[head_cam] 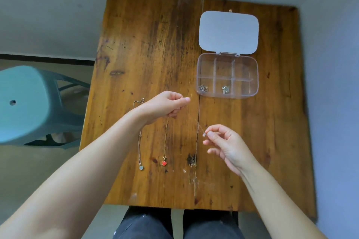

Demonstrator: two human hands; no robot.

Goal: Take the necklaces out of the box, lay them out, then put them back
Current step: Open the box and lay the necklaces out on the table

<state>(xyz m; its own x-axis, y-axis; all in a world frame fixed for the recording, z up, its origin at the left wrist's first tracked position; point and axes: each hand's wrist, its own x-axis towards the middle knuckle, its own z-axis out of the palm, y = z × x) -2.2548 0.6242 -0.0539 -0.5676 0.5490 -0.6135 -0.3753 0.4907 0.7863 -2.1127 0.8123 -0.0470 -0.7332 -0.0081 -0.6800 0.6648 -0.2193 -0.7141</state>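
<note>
Altogether two necklaces (164, 141) out, two boxed

The counter (147, 44) is warm orange-brown wood, streaked with dark grain and black stains. The box (227, 95) is clear plastic, its lid (228, 32) pale bluish-white. One necklace (165, 141) is gold with a red pendant (164, 163); another (139, 149) carries a grey pendant. A teal stool (25, 103) stands beside grey walls (48, 6).
</note>
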